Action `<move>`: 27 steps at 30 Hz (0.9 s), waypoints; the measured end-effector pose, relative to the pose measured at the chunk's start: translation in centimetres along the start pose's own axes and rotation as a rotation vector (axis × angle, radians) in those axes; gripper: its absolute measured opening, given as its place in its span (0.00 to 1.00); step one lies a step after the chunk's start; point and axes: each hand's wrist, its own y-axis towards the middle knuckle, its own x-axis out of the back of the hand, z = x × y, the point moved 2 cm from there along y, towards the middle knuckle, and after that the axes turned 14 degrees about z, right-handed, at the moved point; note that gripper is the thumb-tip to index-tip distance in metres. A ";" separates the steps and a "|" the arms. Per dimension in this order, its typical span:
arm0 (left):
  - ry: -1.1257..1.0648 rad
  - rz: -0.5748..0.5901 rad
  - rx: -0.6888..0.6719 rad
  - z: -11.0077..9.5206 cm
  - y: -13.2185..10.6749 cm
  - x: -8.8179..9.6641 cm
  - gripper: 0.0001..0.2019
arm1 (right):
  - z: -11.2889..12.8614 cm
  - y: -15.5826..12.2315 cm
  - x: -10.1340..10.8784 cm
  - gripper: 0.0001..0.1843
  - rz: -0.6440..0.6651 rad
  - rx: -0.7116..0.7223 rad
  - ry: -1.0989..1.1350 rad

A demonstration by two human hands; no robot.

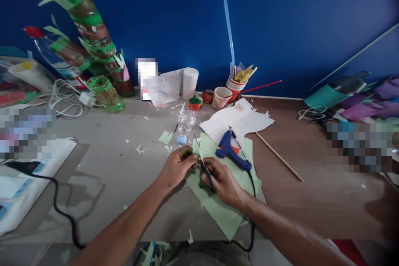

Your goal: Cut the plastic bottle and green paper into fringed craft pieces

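Observation:
Near the middle of the table my right hand is closed around the black handles of a pair of scissors. The blades point up and away, beside a small pale green piece of paper. My left hand pinches that piece between thumb and fingers, close to the blades. Below both hands lies a larger sheet of light green paper. A blue glue gun rests on the sheet, right of my hands. Just beyond my left hand a clear plastic bottle with a blue cap lies on the table.
A white paper sheet, paper cups and a paint pot stand towards the wall. A wooden stick lies at right. At left rises a painted bottle trunk. Paper scraps are scattered about; a black cord crosses the left side.

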 end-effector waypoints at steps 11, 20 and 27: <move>0.039 0.023 -0.013 0.3 0.0 0.2 0.12 | -0.1 0.1 -0.2 0.08 -0.018 -0.004 0.054; 0.042 0.020 -0.017 0.7 0.1 0.3 0.11 | -0.6 0.1 -0.3 0.09 -0.040 -0.016 0.076; -0.068 0.009 -0.014 0.4 0.0 0.2 0.09 | -0.8 0.1 -0.2 0.09 -0.055 -0.034 0.127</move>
